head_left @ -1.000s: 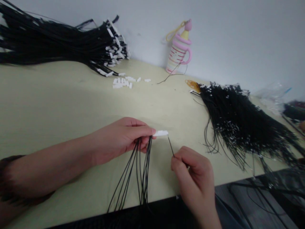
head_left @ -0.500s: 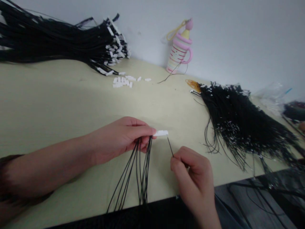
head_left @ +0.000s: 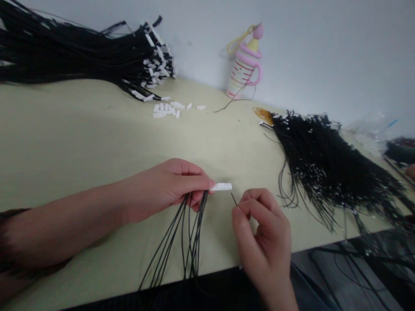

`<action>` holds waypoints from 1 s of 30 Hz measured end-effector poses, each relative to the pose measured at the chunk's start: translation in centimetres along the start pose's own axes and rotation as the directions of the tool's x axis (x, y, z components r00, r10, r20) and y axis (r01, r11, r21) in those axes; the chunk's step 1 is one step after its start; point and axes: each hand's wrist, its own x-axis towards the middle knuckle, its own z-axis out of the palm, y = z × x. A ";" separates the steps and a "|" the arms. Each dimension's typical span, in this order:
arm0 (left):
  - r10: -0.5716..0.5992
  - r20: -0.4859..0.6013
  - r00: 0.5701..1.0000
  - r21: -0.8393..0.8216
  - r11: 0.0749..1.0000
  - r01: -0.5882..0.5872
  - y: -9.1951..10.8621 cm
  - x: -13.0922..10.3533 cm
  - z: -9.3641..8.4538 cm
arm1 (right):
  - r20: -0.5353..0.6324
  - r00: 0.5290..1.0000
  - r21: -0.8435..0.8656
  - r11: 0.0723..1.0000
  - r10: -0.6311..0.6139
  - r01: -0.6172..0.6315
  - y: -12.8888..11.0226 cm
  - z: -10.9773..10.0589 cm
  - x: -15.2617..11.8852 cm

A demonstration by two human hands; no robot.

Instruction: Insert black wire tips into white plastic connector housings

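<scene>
Between thumb and fingers, my left hand (head_left: 180, 180) pinches the left end of a white plastic connector housing (head_left: 222, 186). Several thin black wires (head_left: 197, 233) hang down from beside those fingers past the table's front edge. My right hand (head_left: 264, 233) is closed in a pinch on one black wire (head_left: 234, 198). The wire's tip reaches up to the right end of the housing; whether it has entered the housing I cannot tell. The left fingers partly cover the housing's left end.
White loose housings (head_left: 167, 109) lie at the back beside a large wire bundle (head_left: 97, 56) with white ends. A pink-handled cup (head_left: 242, 71) stands against the wall. To the right, another black wire bundle (head_left: 324, 160) spreads toward the table edge, near a clear plastic bag (head_left: 369, 131).
The housing and my left fingertips have shifted slightly down and right. My right fingers have moved closer to the housing, leaving less wire showing between them.
</scene>
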 end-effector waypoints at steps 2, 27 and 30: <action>-0.006 -0.005 1.000 0.045 0.999 0.006 0.4 -0.3 0.2 | -0.063 0.996 -0.036 0.997 -0.071 0.069 0.0 0.2 -0.1; 0.031 0.002 1.000 0.123 0.992 -0.031 0.0 0.0 0.2 | -0.021 0.977 -0.090 0.974 -0.211 0.208 0.1 0.8 0.0; 0.029 0.008 1.000 0.134 0.990 -0.030 0.1 0.0 0.2 | -0.007 0.983 -0.082 0.980 -0.182 0.181 0.1 0.8 -0.2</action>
